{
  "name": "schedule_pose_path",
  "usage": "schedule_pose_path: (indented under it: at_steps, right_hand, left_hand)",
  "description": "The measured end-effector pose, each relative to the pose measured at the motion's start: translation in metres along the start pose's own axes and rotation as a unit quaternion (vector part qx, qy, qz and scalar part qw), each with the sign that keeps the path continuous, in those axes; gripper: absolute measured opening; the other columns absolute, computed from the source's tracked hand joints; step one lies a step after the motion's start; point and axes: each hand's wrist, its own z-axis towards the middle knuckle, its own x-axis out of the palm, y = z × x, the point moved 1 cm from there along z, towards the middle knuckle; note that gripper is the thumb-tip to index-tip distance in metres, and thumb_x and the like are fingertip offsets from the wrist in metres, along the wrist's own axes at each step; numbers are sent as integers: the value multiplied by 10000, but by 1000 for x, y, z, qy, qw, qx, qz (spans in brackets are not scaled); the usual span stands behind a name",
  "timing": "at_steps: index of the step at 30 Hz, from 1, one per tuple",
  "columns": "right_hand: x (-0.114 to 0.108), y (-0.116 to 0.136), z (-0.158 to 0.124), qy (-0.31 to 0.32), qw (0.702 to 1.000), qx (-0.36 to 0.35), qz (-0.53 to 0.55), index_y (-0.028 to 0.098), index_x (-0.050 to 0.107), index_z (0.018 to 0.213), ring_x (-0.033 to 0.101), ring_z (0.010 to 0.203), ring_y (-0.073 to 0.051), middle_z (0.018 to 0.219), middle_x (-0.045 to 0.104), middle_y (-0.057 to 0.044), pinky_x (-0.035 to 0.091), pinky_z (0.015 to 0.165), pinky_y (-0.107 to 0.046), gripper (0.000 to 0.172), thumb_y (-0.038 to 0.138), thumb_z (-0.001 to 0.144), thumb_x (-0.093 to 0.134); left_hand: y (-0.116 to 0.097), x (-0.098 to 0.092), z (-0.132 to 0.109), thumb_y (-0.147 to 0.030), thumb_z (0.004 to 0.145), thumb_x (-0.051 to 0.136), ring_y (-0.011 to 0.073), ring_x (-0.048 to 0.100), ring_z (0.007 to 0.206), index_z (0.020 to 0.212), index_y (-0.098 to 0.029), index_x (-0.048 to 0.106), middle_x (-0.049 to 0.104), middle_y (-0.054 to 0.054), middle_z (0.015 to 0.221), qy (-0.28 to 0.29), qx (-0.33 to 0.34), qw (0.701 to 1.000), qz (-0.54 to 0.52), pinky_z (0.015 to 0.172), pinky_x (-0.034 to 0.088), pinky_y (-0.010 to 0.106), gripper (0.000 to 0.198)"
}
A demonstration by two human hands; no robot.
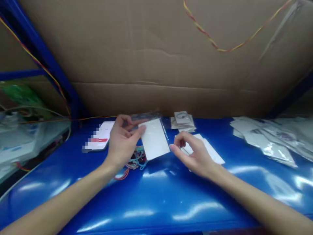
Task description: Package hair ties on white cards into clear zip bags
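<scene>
My left hand point(124, 140) pinches a white card point(156, 138) by its upper left edge, thumb on top. A shiny clear strip, seemingly plastic film, runs along the card's right side. At the card's lower right corner is my right hand point(193, 151), its fingers curled in and the thumb close to them. What those fingers grip, if anything, I cannot make out. White cards point(212, 152) lie under and beside my right hand. Below the held card sits a tangle of coloured cords point(138, 160), partly hidden by my left hand and the card.
A phone point(104, 135) lies left of my left hand. Small packets point(183, 120) are stacked at the back, and many bagged white cards point(266, 137) pile up at right. Behind the blue table point(151, 195) stands a cardboard wall point(156, 58) with a hanging twisted wire point(220, 49).
</scene>
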Motion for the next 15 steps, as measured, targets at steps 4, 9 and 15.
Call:
schedule_pose_path:
  at_steps: [4,9,15]
  right_hand:
    - [6,8,-6,38,997,-60,4,231,608,1051,640,828,-209,922,672,-48,537,758,-359,129,286,945,658]
    - [11,15,-10,88,995,-44,2,293,471,1468,544,1339,-306,1470,537,-131,479,1099,-489,587,346,930,701]
    - [17,4,-8,41,994,7,97,327,426,1458,660,1168,-255,1429,580,-90,586,899,-388,591,223,933,677]
  left_hand:
    - [1,-2,3,-220,813,796,206,782,838,963,-269,371,786,11,1021,-8,1,1000,6,711,618,290,453]
    - [-3,6,-9,-245,786,826,181,780,769,1096,-266,402,775,34,1023,38,-51,998,15,620,596,230,526]
    - [-5,9,-13,-270,855,772,253,737,1094,1127,-217,518,707,100,1252,141,-61,987,-47,888,632,344,376]
